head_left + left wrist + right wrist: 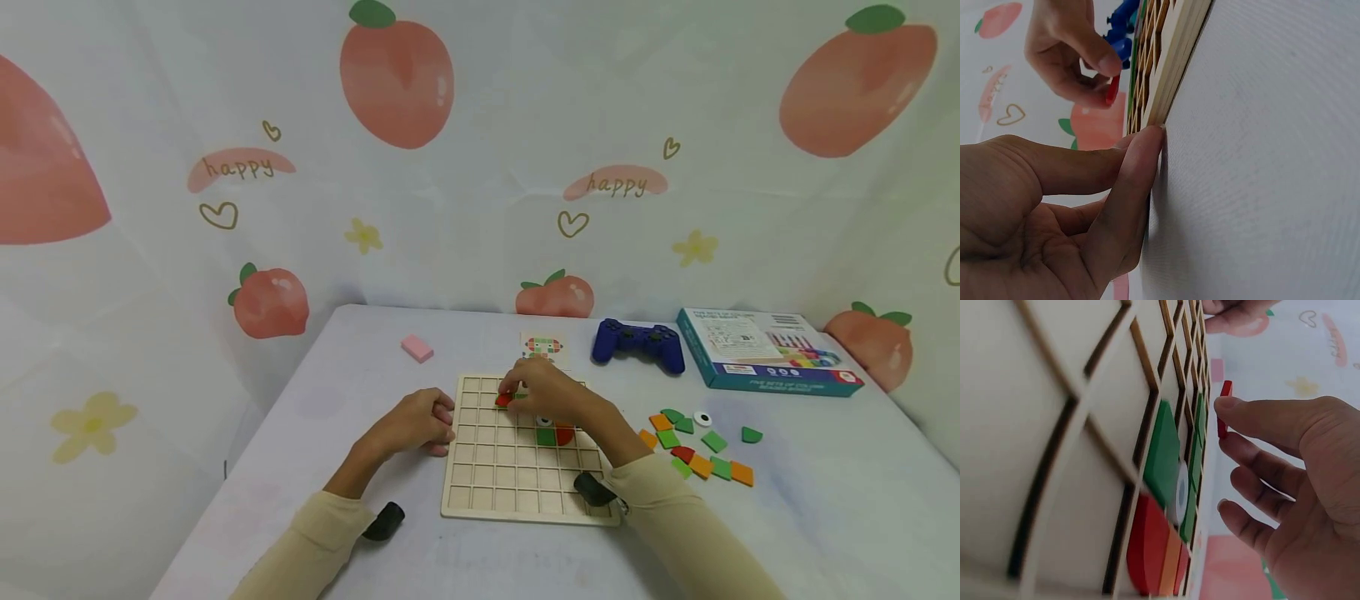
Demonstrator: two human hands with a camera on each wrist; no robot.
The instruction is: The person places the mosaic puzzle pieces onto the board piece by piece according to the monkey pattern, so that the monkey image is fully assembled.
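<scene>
Pinching a red piece (1227, 389) between thumb and index finger of the right hand (543, 387), with the other fingers loosely bent. Holding it just off the surface of the wooden grid board (495, 479), at about 11 o'clock from the board's centre; seen edge-on in the right wrist view. Touching the board's edge between 9 and 10 o'clock with bent fingers of the left hand (420, 421); cannot tell between gripping that edge and merely resting against it.

Find, set in the grid at about 2 o'clock from its centre, a green square (546, 436), a red rounded piece (564, 435) beside it at 3 o'clock and a white disc (544, 422) at 12 o'clock of the square. Note an orange piece (1169, 565) there too, in the right wrist view.

Beyond the board at 3 o'clock, see loose orange squares (742, 473), a green quarter-round (752, 435), a small red tile (682, 454) and an eye disc (702, 418). Farther off, see a pattern card (543, 344) at 12 o'clock, a blue game controller (637, 346) between 1 and 2, a teal box (772, 346) lying flat between 2 and 3, and a pink block (417, 348) between 10 and 11.
</scene>
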